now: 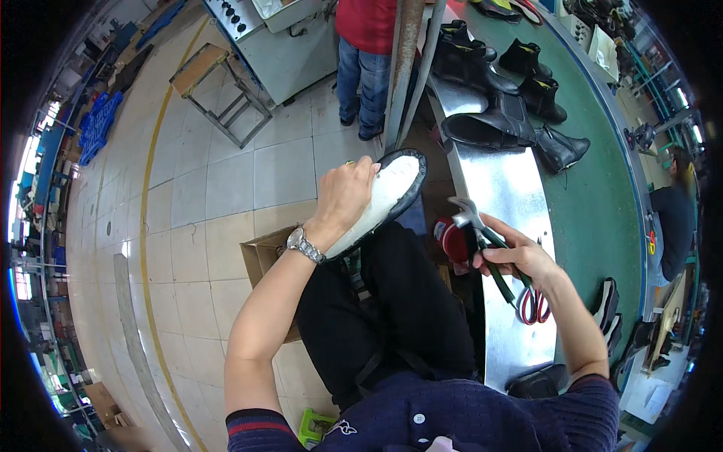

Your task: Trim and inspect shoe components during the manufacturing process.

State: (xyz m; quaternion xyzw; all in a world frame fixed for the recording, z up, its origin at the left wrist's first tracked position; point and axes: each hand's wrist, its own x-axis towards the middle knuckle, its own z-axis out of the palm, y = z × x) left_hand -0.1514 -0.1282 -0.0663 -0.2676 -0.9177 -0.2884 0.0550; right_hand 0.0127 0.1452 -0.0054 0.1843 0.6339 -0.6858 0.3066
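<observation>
Left hand (345, 194) clamped on one upturned shoe (384, 197), white sole up, above lap. Right hand (520, 256) closed round one pincers (493, 256). Five black boots (489, 124) far on counter (512, 196).

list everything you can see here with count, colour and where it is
shoe: one, black with a white sole side up, held over the lap
pliers: one pair, metal head, dark handles with red ends, over the metal bench
finished boots: about five or six, black, on the green belt and the bench end
metal bench: one, silver, right of the lap
green belt: one, curving along the right
cardboard box: one, brown, on the tiled floor
stool: one, wooden top, metal legs, upper left
other people: one standing at the top in a red top and jeans, one seated far right
left hand: grip on the shoe
right hand: grip on the pliers
</observation>
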